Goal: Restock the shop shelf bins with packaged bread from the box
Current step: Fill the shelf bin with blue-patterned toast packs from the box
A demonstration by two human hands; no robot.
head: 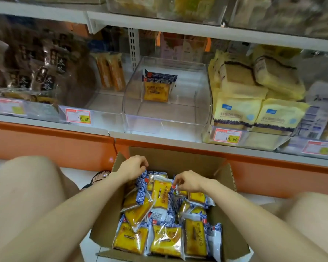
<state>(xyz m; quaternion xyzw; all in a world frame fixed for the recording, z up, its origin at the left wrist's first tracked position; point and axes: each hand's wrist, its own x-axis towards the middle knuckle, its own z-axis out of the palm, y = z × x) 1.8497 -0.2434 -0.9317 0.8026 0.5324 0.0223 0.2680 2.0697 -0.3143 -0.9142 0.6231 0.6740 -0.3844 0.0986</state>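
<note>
Head view: left grip [133, 167] and right grip [187, 183] each pinch edges of bread packets [160, 193] inside the box [223, 176] — clear bin [159, 120] at 12 o'clock holds one packet [156, 91], mostly open room.

Bare forearms [91, 203], bare knees [27, 180], black strappy sandal [99, 178]

The bread packets [160, 193] are golden yellow with blue-and-white patterned ends, the box [178, 159] plain brown card, the shelf base [51, 140] orange
</note>
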